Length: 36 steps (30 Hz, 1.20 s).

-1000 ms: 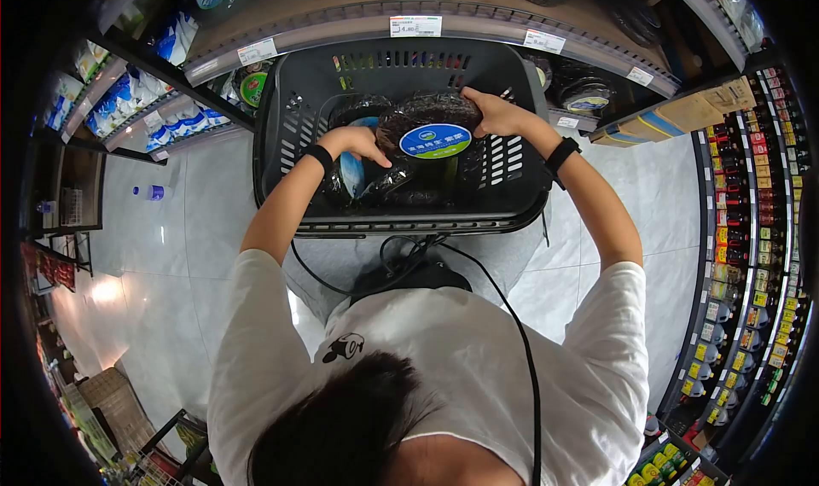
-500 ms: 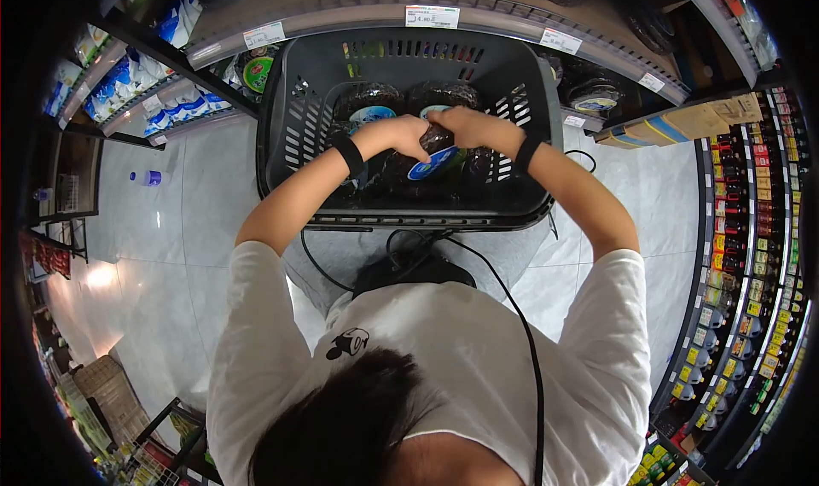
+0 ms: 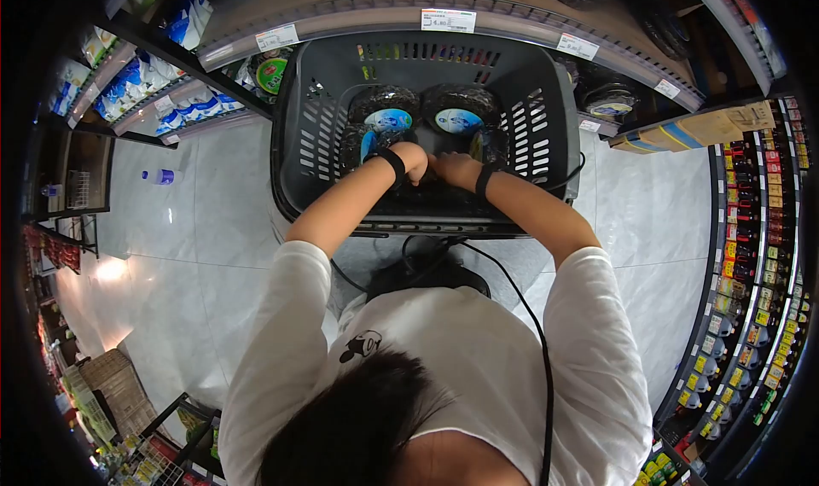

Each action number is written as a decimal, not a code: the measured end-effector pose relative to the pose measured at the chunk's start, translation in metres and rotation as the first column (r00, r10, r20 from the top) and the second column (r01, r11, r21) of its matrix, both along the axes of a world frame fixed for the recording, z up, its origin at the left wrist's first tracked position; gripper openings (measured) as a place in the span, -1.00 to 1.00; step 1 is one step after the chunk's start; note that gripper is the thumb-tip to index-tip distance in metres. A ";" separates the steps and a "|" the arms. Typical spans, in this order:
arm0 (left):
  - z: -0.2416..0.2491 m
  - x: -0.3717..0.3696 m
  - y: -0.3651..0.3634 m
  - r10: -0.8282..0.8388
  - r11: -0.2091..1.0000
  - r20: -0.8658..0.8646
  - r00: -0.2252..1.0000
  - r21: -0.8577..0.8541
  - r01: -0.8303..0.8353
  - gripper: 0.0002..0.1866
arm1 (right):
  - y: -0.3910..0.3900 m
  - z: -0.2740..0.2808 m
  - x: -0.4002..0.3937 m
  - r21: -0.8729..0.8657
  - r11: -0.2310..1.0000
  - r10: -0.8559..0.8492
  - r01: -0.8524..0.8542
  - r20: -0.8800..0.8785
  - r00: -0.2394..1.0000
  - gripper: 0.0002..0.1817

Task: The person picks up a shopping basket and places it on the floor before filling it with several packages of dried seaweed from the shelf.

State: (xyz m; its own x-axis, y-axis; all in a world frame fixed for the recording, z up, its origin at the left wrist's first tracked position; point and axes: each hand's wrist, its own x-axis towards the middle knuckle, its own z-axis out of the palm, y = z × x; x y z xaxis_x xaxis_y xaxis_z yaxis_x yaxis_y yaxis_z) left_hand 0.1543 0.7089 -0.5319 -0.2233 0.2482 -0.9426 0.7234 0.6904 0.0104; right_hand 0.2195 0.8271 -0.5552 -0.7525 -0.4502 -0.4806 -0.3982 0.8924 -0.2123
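A black plastic shopping basket (image 3: 426,230) with slotted walls stands in front of me. At its far side lie two dark, round, plastic-wrapped packages with blue labels, the left package (image 3: 384,102) and the right package (image 3: 465,100). Another blue-labelled package (image 3: 365,140) shows beside my left wrist. Low in the near half of the basket, my left hand (image 3: 411,159) bends downward with curled fingers. My right hand (image 3: 457,169) is close beside it, its fingers drawn together. Whatever lies under both hands is hidden by them and by dark shadow.
A store shelf edge with price tags (image 3: 448,20) runs just beyond the basket. More dark packages (image 3: 610,102) lie on a lower shelf at the right. A flattened cardboard piece (image 3: 695,129) sticks out there. Bottle shelves (image 3: 738,264) line the right. A purple-labelled bottle (image 3: 159,176) lies on the floor.
Both hands have moved down and nearer to me inside the basket. The blue-labelled package between them is now out of sight, and the two far packages show more fully.
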 end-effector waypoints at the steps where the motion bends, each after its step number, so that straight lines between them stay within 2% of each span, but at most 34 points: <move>1: -0.007 -0.002 -0.002 0.017 0.999 0.019 1.000 -0.034 -0.017 -0.37 | 0.001 -0.005 0.000 -0.029 0.998 -0.055 0.056 0.018 0.998 -0.66; 2: -0.014 -0.004 -0.003 -0.014 1.000 -0.036 0.999 -0.007 0.014 -0.40 | 0.004 -0.013 0.000 -0.004 0.999 -0.038 0.038 0.011 0.999 -0.64; 5: -0.016 -0.013 -0.013 0.015 1.000 -0.032 0.999 0.006 -0.015 -0.41 | 0.012 -0.030 -0.003 0.056 0.998 0.011 -0.012 0.009 1.000 -0.60; 8: -0.041 -0.033 -0.022 0.071 0.997 0.061 0.996 0.021 -0.072 -0.42 | 0.013 -0.033 -0.008 0.089 0.995 0.045 -0.047 0.018 0.999 -0.61; 11: -0.043 -0.040 -0.028 0.158 0.986 0.000 0.987 0.060 -0.158 -0.44 | 0.008 -0.044 -0.008 0.092 0.995 0.048 -0.047 -0.010 0.999 -0.61; 12: -0.044 -0.043 -0.031 0.111 0.989 -0.021 0.994 0.099 -0.108 -0.44 | 0.007 -0.045 -0.007 0.086 0.995 0.052 -0.051 -0.019 0.998 -0.60; 14: -0.044 -0.049 -0.033 0.220 0.970 0.020 0.975 0.103 -0.221 -0.43 | 0.006 -0.046 -0.004 0.079 0.996 0.045 -0.043 -0.022 0.999 -0.59; 15: -0.029 -0.051 -0.032 0.275 0.955 0.040 0.961 0.106 -0.278 -0.43 | 0.005 -0.042 -0.003 0.080 0.996 0.038 -0.036 -0.016 0.999 -0.57; 16: 0.008 -0.046 -0.032 0.242 0.947 0.115 0.963 0.186 -0.260 -0.43 | 0.005 -0.039 -0.003 0.081 0.996 0.031 -0.031 -0.011 0.999 -0.56; 19: 0.053 -0.049 -0.038 0.305 0.904 0.107 0.946 0.278 -0.324 -0.44 | 0.007 -0.041 -0.021 0.116 0.985 0.111 -0.128 0.143 0.983 -0.50; 22: 0.000 -0.077 -0.049 0.361 0.905 0.028 0.932 0.231 -0.358 -0.45 | 0.001 -0.031 -0.029 0.142 0.975 0.137 -0.171 0.221 0.966 -0.55; 24: -0.002 -0.078 -0.053 0.401 0.903 -0.049 0.915 0.189 -0.385 -0.46 | 0.000 -0.034 -0.027 0.105 0.985 0.123 -0.141 0.161 0.979 -0.65; 25: -0.019 -0.083 -0.056 0.364 0.917 -0.053 0.930 0.197 -0.347 -0.47 | 0.002 -0.034 -0.026 0.089 0.988 0.114 -0.126 0.130 0.985 -0.69; 27: -0.080 -0.098 -0.063 0.283 0.941 -0.064 0.957 0.211 -0.264 -0.48 | 0.000 -0.018 -0.019 0.033 0.999 -0.004 0.002 0.071 0.997 -0.75; 28: -0.091 -0.100 -0.061 0.295 0.940 0.013 0.955 0.174 -0.293 -0.50 | -0.002 -0.013 -0.016 0.000 0.998 -0.068 0.068 0.046 0.997 -0.78; 29: -0.106 -0.101 -0.061 0.311 0.933 0.006 0.950 0.187 -0.307 -0.50 | -0.002 -0.014 -0.016 0.006 0.997 -0.077 0.077 0.055 0.995 -0.77; 32: -0.127 -0.094 -0.058 0.353 0.919 -0.047 0.934 0.206 -0.337 -0.47 | -0.001 -0.019 -0.017 0.030 0.996 -0.092 0.090 0.078 0.993 -0.73; 35: -0.106 -0.078 -0.053 0.397 0.914 -0.130 0.908 0.150 -0.378 -0.45 | 0.005 -0.025 -0.020 0.041 0.993 -0.114 0.110 0.099 0.989 -0.64; 36: -0.122 -0.081 -0.057 0.387 0.917 -0.148 0.910 0.163 -0.363 -0.47 | 0.010 -0.032 -0.024 0.030 0.990 -0.144 0.141 0.115 0.983 -0.60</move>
State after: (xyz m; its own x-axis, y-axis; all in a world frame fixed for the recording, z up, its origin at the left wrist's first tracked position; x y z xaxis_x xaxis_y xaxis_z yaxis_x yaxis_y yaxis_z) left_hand 0.0737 0.6519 -0.6540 -0.4811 0.2306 -0.8458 0.4098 0.9120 0.0156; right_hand 0.1950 0.8376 -0.5874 -0.7463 -0.3311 -0.5774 -0.2402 0.9430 -0.2304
